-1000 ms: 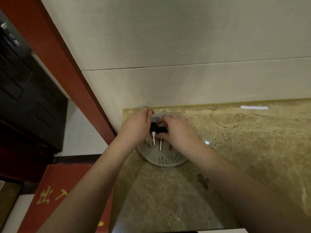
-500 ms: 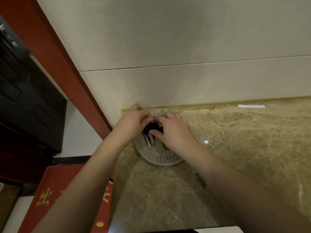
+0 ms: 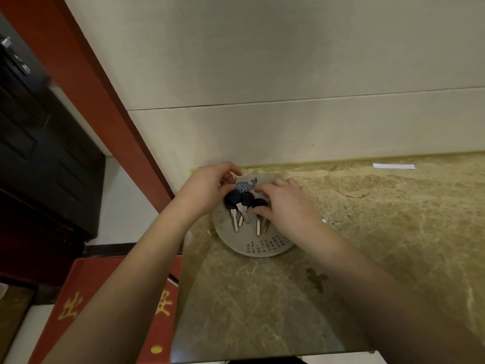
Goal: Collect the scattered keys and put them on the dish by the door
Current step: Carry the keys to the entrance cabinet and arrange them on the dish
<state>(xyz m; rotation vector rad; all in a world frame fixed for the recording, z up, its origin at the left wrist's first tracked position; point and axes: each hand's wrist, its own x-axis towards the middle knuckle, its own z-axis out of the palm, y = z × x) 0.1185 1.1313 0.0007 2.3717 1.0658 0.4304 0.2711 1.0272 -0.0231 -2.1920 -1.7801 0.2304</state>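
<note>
Since half a second ago both hands have drawn apart, uncovering three black round-headed keys (image 3: 245, 206) with flat silver blades lying fanned on the round, glossy pale dish (image 3: 262, 252) at the marble-patterned table's (image 3: 262, 311) left corner beside the red door frame (image 3: 86, 82). Left hand (image 3: 203, 191) fingers pinch a thin metal key ring (image 3: 233, 177). Right hand (image 3: 286, 208) thumb and forefinger pinch the rightmost key's head.

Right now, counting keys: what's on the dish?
On the dish: black-headed keys, blades toward the camera; at least four blades show. The right hand covers part, so more may be hidden.
</note>
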